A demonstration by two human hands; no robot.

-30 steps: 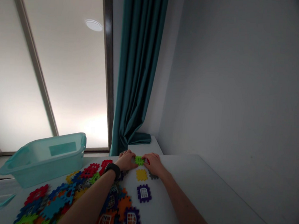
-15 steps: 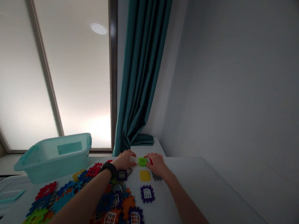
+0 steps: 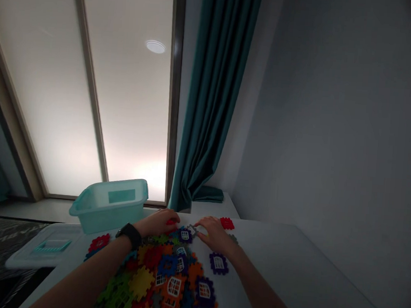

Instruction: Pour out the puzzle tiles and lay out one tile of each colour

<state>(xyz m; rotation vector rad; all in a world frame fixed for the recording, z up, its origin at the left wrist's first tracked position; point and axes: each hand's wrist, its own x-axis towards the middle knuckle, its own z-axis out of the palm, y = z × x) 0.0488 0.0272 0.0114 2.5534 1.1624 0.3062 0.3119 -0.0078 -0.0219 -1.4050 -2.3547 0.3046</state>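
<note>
Many flat tiles [image 3: 169, 273], left hand [image 3: 158, 222], right hand [image 3: 216, 234]

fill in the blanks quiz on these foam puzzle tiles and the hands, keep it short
1. The black watch is worn on the ___ wrist.
2. The lone window tile lying apart from the pile is ___.
3. The tile just beyond the right hand is ___.
4. The tub stands to the ___ of the left hand.
Missing words: left; purple; red; left.

Frosted window [image 3: 125, 97], teal curtain [image 3: 216, 103], grey wall [image 3: 335, 111], white table [image 3: 306, 273]
</note>
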